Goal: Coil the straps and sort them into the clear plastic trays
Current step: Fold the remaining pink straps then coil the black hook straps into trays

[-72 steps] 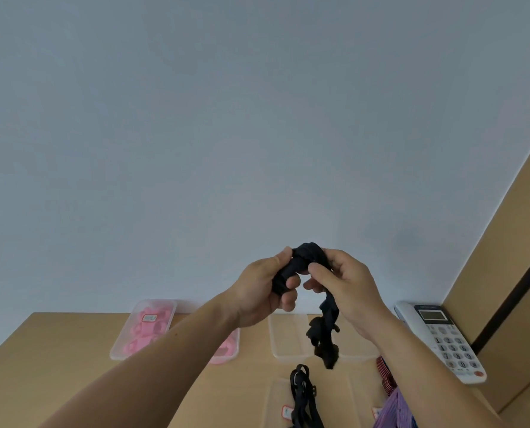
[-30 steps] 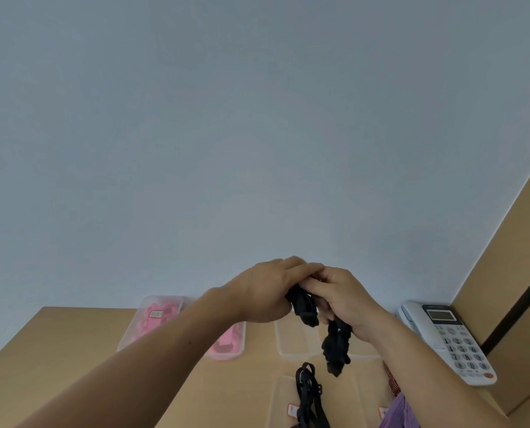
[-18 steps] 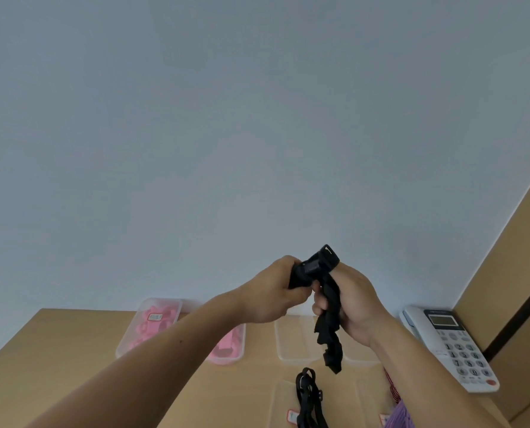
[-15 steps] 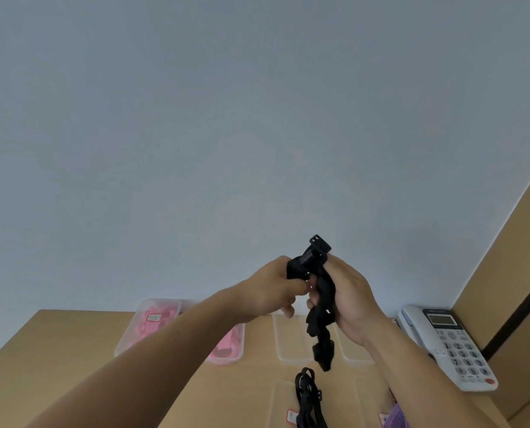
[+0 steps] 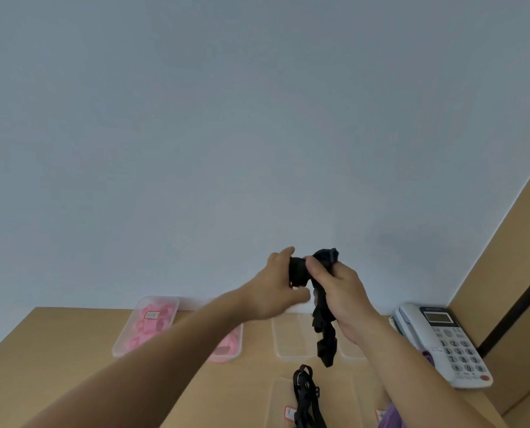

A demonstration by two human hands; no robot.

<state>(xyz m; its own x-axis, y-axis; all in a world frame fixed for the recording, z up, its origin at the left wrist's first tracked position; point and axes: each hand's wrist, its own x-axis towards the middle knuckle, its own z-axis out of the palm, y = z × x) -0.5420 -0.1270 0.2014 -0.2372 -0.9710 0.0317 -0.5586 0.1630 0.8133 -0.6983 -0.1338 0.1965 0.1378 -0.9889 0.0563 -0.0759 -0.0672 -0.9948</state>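
- Left hand [image 5: 274, 285] is closed round the wound end of a black crinkled fabric strap [image 5: 323, 322], with the thumb above the dark bundle and the fingers below it.
- Right hand [image 5: 342, 293], just to the right and touching the same strap, is curled round the strap's upper bend, with the thumb pressed on top.
- Between the two hands the strap is held raised in the air, above a light wooden table [image 5: 56, 350].
- Its loose tail hangs down from under the right hand, so its long axis is judged to be near vertical.
- The next wrap is judged to turn on that tail, which lies below the right hand and nearer to it than to the left.
- Below and beyond the tail, a clear rectangular plastic tray [image 5: 286, 338] is seen on the table.
- Left of the left hand, two clear trays filled with pink coiled straps [image 5: 147, 327] are set side by side.
- Nearer the person, below both hands, a loose bundle of black straps [image 5: 304, 393] is laid on the table.
- Right of the right hand, well apart, a white desk telephone [image 5: 442, 342] is placed.
- Nothing is seen between the tail and the tray beneath it.
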